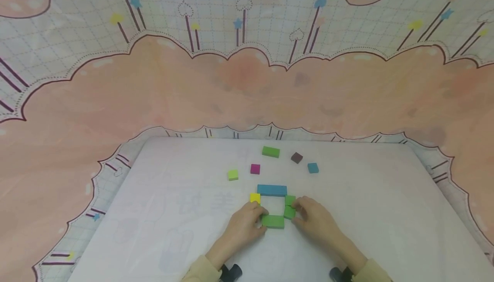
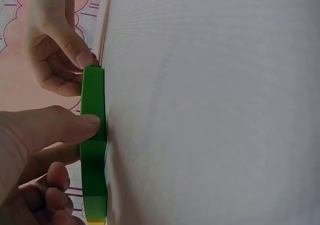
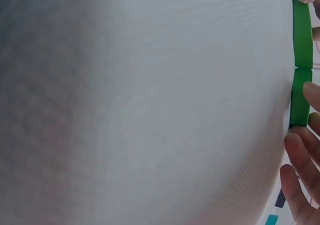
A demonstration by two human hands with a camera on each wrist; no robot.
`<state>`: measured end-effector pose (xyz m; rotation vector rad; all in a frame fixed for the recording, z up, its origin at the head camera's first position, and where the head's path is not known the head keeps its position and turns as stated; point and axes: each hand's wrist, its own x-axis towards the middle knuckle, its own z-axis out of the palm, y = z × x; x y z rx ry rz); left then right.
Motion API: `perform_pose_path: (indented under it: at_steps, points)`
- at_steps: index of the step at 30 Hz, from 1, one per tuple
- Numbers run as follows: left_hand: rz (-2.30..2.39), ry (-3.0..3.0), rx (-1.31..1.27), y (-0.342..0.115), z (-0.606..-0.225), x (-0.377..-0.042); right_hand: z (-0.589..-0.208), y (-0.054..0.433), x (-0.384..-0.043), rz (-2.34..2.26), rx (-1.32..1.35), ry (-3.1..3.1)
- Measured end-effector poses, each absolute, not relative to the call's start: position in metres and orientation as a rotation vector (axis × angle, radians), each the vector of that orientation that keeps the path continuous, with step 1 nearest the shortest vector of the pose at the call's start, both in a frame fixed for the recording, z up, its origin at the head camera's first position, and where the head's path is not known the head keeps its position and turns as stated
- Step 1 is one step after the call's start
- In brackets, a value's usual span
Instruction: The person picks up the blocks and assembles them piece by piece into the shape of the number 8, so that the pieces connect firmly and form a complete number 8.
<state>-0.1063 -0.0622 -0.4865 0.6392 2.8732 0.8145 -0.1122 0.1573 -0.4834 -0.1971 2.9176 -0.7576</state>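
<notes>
Left to right on the white tabletop [image 1: 366,183]: light green cube [image 1: 233,175] sits off by itself. Left hand [image 1: 244,222] is next; its fingers pinch the left end of the front green bar, thumb on the near face. Yellow block [image 1: 255,197] is just past that hand; left wrist view shows what looks like another green piece [image 2: 94,190] between yellow and bar, mostly covered from above. Magenta cube [image 1: 255,169] and back green bar [image 1: 271,152] are farther out, loose. Blue bar [image 1: 272,190] makes the far side of the rectangle, front green bar [image 1: 273,222] the near side; both long axes run left-right, roughly parallel. Key relation: near green cube [image 1: 289,212] is just off the front bar's right end, set slightly farther out, so that corner is stepped. Can't tell if they touch. Second green cube [image 1: 290,200] is directly beyond it, up by the blue bar's right end. Brown cube [image 1: 296,157] and small blue cube [image 1: 313,168] are loose behind. Right hand [image 1: 317,218]: thumb and fingers clamped on the near cube from its right; nearer hand for that corner. Left owns the bar.
</notes>
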Motion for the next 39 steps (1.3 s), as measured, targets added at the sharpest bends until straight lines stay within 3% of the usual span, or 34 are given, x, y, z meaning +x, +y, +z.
perform_pose_path:
  at_steps: [39]
  points:
    - [1.122, 2.964, 0.587, -0.078, -0.487, -0.121, -0.466, 0.192, -0.124, -0.879, -0.131, 2.908]
